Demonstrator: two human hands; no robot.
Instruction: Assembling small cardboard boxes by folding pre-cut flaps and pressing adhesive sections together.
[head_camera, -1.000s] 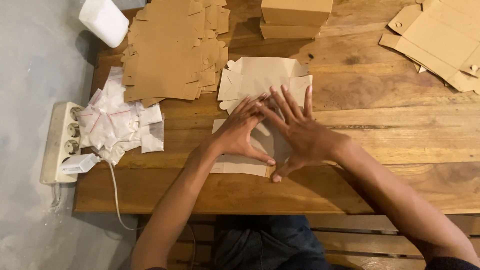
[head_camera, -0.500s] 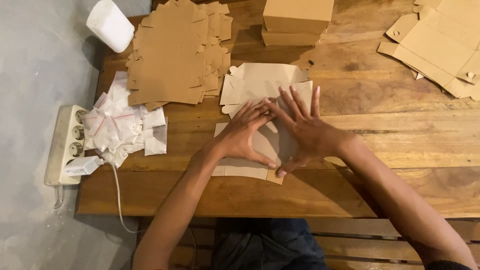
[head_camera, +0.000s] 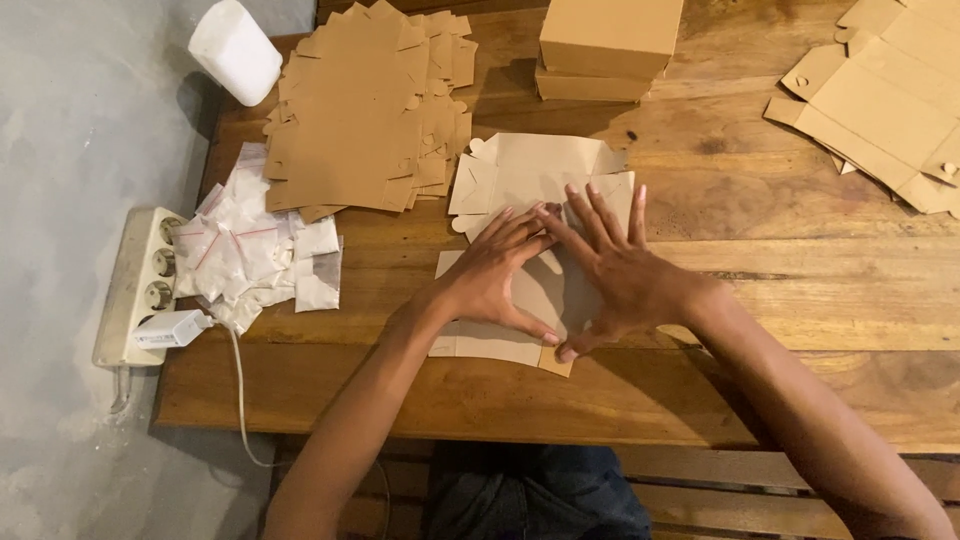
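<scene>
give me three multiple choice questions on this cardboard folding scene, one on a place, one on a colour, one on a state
1. Where does the stack of closed cardboard boxes sit?
A. at the table's far edge
B. on the floor
C. under the hands

2. What colour is the power strip?
A. black
B. white
C. red

3. How are the two hands placed on the flat cardboard blank?
A. lifted clear above it
B. gripping it upright
C. pressed flat on it

Answers:
1 A, the boxes stand at the far side of the wooden table, beyond the loose blanks.
2 B, the strip on the floor to the left is white, with a white charger plugged in.
3 C, the left hand and right hand lie palm down, fingers spread, on the blank.
</scene>
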